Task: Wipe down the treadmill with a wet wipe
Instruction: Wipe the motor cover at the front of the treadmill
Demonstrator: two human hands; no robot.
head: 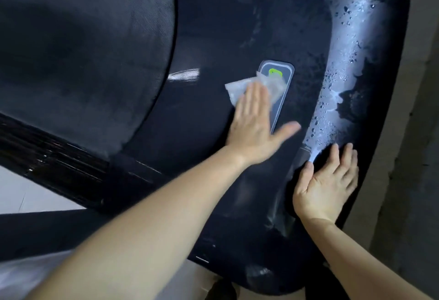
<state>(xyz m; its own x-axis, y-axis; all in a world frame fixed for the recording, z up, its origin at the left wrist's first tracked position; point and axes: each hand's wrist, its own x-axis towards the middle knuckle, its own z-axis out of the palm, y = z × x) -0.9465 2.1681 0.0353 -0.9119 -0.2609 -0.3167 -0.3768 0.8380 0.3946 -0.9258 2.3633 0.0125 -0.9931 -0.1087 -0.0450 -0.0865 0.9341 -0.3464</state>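
Treadmill (213, 26): black glossy plastic hood fills most of the view, with the dark woven running belt (83, 38) at far left. The thin, white, crumpled wet wipe (237, 90) lies on the hood mid-scene. Its right corner overlaps the grey rounded display strip (286, 95), which carries a green mark (275, 73).

Left hand (251, 123): fingers straight and together, thumb spread to the right, palm flat on the wipe, nothing gripped. Judged: a flat palm spreads the pressure, so the wipe slides as a sheet instead of bunching. The hand's edges are blurred, so this is probably mid-stroke.

Right hand (327, 188): fingers straight, resting flat on the raised rim at near right, holding nothing. Judged: it braces the lean across the hood.

Wet film and droplets (337, 100) run along the right rim from far to near, ending at the right fingertips. Judged: the rim is done and the centre panel is in hand. The belt looks dry, but I cannot be sure.

Containers: none in view, no wipe packet or bin. Pale floor (23, 192) at near left, grey wall (422, 133) at right.
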